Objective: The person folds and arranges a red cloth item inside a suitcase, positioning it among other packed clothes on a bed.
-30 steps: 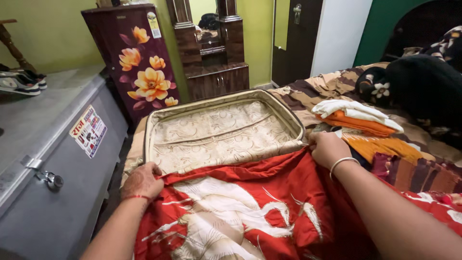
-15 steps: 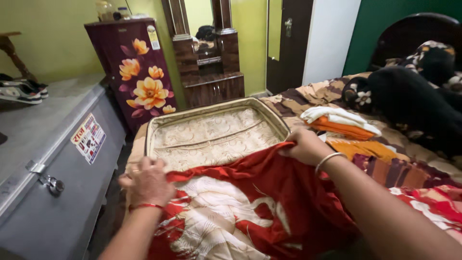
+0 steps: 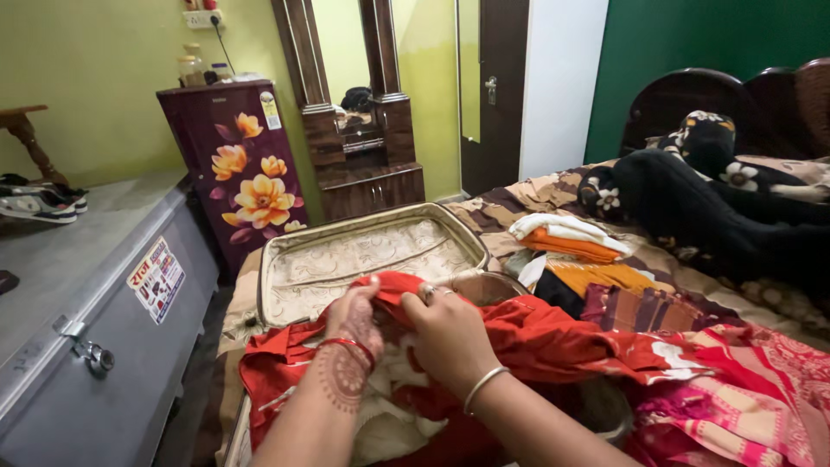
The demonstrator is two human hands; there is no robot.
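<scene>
Head view: an open suitcase (image 3: pixel 285 259) lies on the bed (image 3: pixel 519 195). Its raised lid, lined in pale patterned fabric, holds nothing. The lower half is filled by one red cloth (image 3: pixel 536 333) with a white print, bunched up and spilling over the near rim toward the right.

The left hand (image 3: pixel 356 324) and right hand (image 3: pixel 450 333) meet at the top of the bundle, just below the lid's edge. Both have their fingers curled tight around a gathered fold of the red cloth, knuckles nearly touching.

To the right of the suitcase, on the bed, sits one stack of folded clothes (image 3: pixel 571 242): white on top, orange beneath, then yellow-orange and a dark striped piece. A pink and red patterned fabric (image 3: pixel 743 398) lies at the near right. A black floral blanket (image 3: pixel 718 207) is heaped by the headboard.

On the left stands one grey metal trunk (image 3: pixel 86 320), latched, with one pair of shoes (image 3: pixel 39 203) on its top. Behind it is one maroon fridge (image 3: pixel 233 164) with a flower print, with jars on top, and one wooden dresser (image 3: pixel 359 138).
</scene>
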